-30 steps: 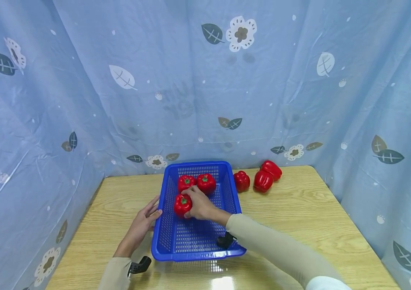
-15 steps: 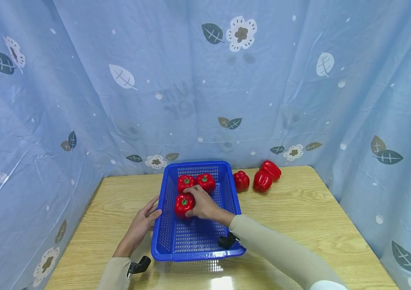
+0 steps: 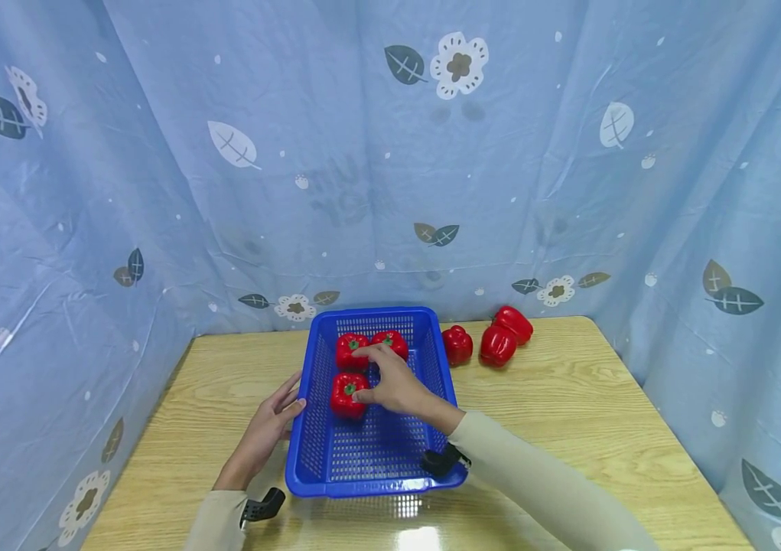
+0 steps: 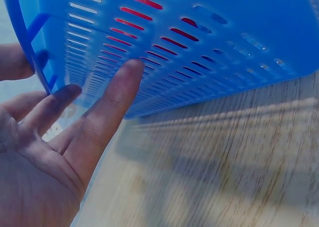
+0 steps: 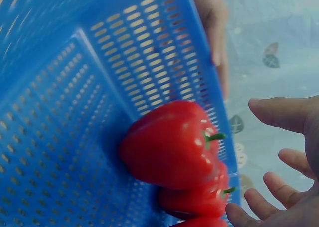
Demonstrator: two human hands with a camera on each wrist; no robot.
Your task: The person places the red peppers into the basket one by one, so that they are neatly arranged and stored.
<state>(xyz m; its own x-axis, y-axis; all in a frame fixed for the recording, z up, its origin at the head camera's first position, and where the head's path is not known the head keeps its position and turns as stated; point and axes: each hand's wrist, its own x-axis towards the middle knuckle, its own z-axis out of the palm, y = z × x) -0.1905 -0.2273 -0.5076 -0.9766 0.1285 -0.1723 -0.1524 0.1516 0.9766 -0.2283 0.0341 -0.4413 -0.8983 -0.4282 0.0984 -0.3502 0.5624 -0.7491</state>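
Note:
Inside the blue plastic basket (image 3: 376, 488) sit several red bell peppers with green stems. The nearest bell pepper (image 3: 346, 404) is upright by the left wall, with two others behind it, a left one (image 3: 346, 354) and a right one (image 3: 397, 341). My right hand (image 3: 393, 383) hovers over them, fingers and thumb spread around air; the right wrist view shows its fingers apart from the front bell pepper (image 5: 167, 147). My left hand (image 3: 271, 421) rests at the basket's left side. In the left wrist view, its straight index finger lies against the slotted wall (image 4: 199, 37) and its thumb meets the rim.
Three more red bell peppers lie on the wooden table (image 3: 569, 398) right of the basket: one close to its wall (image 3: 457, 345), a middle one (image 3: 497, 346) and a far one (image 3: 515, 324). A blue patterned curtain (image 3: 390, 153) encloses the back and sides.
My right hand has let go of the nearest bell pepper and drawn up and right, its fingers opening. That pepper stays in the basket; my left hand has kept its place.

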